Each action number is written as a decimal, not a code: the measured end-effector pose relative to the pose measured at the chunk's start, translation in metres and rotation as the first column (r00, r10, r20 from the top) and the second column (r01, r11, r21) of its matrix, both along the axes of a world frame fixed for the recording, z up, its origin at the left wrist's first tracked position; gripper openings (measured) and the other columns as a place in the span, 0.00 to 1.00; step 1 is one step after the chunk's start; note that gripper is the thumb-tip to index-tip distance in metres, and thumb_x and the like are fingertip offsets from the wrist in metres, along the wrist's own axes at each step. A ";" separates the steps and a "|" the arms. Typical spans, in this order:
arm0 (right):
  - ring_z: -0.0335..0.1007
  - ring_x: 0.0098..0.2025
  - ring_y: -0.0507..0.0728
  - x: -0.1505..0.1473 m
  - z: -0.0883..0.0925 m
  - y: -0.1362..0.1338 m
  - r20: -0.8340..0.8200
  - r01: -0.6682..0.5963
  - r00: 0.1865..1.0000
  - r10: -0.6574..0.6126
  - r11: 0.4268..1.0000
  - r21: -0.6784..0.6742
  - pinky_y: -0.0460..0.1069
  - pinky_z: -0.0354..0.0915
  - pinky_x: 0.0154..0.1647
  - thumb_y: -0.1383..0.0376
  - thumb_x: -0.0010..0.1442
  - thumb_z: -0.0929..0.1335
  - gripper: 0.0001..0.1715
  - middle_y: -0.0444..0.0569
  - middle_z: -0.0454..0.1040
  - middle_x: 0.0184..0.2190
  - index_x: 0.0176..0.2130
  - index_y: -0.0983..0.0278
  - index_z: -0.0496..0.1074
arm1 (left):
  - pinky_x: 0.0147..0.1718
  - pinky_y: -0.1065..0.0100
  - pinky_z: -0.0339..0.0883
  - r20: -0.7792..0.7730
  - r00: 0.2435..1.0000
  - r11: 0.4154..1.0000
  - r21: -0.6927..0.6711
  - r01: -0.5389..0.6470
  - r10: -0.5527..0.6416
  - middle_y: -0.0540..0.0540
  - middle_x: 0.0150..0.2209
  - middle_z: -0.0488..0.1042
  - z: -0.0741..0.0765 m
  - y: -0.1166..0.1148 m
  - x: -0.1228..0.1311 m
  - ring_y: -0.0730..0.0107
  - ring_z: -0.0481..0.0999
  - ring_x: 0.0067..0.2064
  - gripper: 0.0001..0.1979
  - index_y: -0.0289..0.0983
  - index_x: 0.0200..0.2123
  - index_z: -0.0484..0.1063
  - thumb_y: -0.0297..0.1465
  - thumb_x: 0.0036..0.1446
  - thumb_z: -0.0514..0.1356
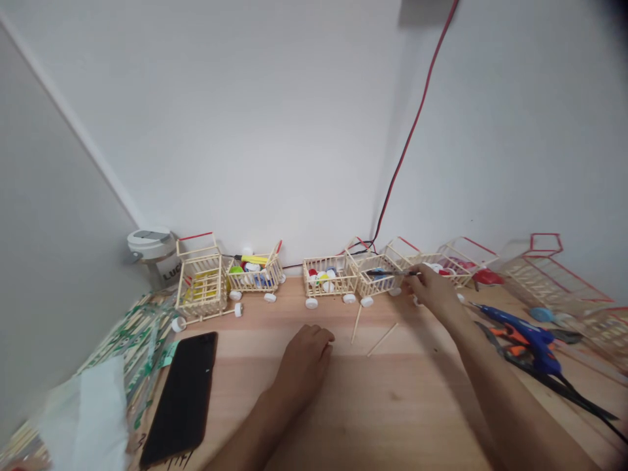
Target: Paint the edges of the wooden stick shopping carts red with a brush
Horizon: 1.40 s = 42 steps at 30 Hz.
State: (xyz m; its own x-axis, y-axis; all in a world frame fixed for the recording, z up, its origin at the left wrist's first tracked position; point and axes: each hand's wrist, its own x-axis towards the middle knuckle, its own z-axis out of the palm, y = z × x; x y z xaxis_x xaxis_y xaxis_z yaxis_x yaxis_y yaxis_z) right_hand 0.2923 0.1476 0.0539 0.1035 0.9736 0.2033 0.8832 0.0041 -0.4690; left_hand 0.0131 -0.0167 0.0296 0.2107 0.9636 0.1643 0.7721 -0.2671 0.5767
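On the wooden table, my left hand (306,356) rests palm down, fingers loosely bent, with a small gap beside the thumb and no object visible in it. My right hand (428,288) reaches to the back of the table, its fingers closed on a thin dark slender tool (390,273) whose exact kind is unclear. The tool points left across the top of a small stick-built toy shopping cart (366,286) with white wheels. Two loose wooden sticks (382,340) lie between my hands. Another toy cart (330,277), filled with coloured bottle caps, stands just left.
Several more stick carts (201,288) line the wall. At right lie a blue glue gun (527,333) and orange-handled pliers (510,340). On the left are a black phone (182,396), bagged sticks (140,347) and a white-lidded container (153,252). A red-black cable (417,124) hangs down.
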 end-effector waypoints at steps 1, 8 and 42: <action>0.69 0.33 0.49 -0.001 0.000 0.000 0.007 0.000 1.000 0.000 1.000 0.009 0.50 0.69 0.37 0.53 0.64 0.63 0.21 0.45 0.73 0.35 0.46 0.66 0.69 | 0.46 0.60 0.65 -0.001 1.000 1.000 0.001 0.001 -0.001 0.42 0.40 0.76 0.000 0.000 0.000 0.60 0.72 0.45 0.11 0.34 0.40 0.74 0.21 0.58 0.53; 0.65 0.30 0.49 -0.006 0.003 -0.006 0.092 0.002 0.996 -0.012 0.994 0.105 0.49 0.65 0.36 0.53 0.63 0.63 0.19 0.43 0.70 0.30 0.42 0.66 0.70 | 0.46 0.60 0.66 -0.015 1.000 1.000 -0.011 0.001 -0.001 0.42 0.40 0.76 -0.001 0.000 0.000 0.60 0.72 0.45 0.11 0.34 0.40 0.74 0.21 0.59 0.53; 0.58 0.24 0.47 -0.060 -0.005 -0.097 0.022 -0.474 0.867 0.498 0.808 0.351 0.43 0.53 0.27 0.59 0.62 0.62 0.14 0.39 0.63 0.21 0.27 0.62 0.64 | 0.49 0.63 0.67 0.036 0.990 0.932 0.344 0.114 -0.135 0.43 0.45 0.75 0.041 -0.001 0.015 0.62 0.72 0.48 0.10 0.37 0.44 0.72 0.22 0.59 0.58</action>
